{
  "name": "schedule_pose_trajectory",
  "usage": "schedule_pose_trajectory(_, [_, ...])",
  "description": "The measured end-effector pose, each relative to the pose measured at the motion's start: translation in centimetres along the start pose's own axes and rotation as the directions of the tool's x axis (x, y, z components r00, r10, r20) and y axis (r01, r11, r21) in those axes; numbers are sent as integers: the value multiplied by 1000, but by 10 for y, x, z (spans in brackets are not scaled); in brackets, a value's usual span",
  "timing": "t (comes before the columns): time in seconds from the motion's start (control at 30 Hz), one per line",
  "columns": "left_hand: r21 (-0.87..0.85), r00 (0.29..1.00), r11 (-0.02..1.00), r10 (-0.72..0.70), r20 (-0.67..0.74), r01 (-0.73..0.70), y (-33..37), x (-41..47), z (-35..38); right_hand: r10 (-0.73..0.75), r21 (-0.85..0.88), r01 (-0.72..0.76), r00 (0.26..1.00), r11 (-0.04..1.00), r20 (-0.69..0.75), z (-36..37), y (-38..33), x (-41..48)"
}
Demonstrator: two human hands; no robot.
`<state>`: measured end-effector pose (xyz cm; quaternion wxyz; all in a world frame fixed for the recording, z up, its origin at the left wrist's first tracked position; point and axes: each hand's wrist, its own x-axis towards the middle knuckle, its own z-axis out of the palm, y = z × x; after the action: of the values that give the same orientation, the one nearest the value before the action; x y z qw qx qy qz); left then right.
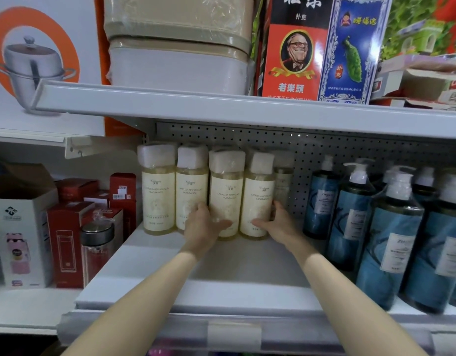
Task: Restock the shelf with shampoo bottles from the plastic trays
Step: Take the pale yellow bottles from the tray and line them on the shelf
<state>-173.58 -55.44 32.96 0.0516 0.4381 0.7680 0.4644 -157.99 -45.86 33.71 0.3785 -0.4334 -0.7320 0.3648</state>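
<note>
Item: cream shampoo bottles (159, 201), standing in a row at the rear of the shelf (221, 265), 12 o'clock from your hands. Your left hand (203, 224) grips the third bottle (225, 191) low down; your right hand (275, 222) grips the fourth bottle (257, 196). Arms outstretched, thumbs across the fronts. Round translucent plastic, film-wrapped caps. Blue pump bottles (388, 227) at 3 o'clock.

Bare left hand (202, 228), bare right hand (277, 224)

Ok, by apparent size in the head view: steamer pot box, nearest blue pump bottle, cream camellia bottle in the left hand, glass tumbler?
1. steamer pot box
2. nearest blue pump bottle (nearness inflates it)
3. cream camellia bottle
4. glass tumbler
</note>
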Motion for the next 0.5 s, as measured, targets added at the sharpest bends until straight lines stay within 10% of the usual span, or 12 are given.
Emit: schedule_pose_trajectory(0.5, [-16,1000,1000,13,-10,-13,-2,1,-1,-5,29,5,1000,1000,-7,2,1,1])
